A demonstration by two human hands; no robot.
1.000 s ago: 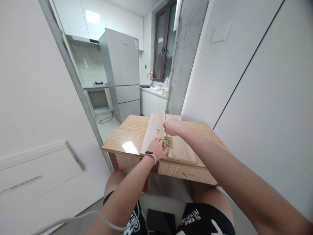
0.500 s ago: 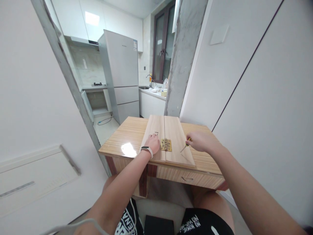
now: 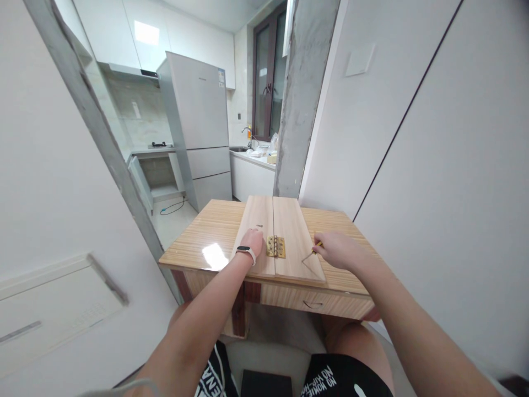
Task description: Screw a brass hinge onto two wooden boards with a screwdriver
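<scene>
Two pale wooden boards lie side by side on the desk, the left board and the right board. A brass hinge lies flat across their seam. On the left board my left hand rests with its fingers curled, left of the hinge; what is in them, if anything, is hidden. A few small screws lie just beyond its fingertips. My right hand is closed around a screwdriver with a yellow and black handle. Its shaft slants down to the left over the right board.
The boards sit on a glossy wood-grain desk with a drawer handle in front. Past the doorway stand a grey fridge and a sink counter. A white wall rises close on the right.
My left hand has drawn back slightly from the small screws, its fingers more curled. The screwdriver is still in my right hand, its shaft tilted flatter. The whole view has shifted slightly.
</scene>
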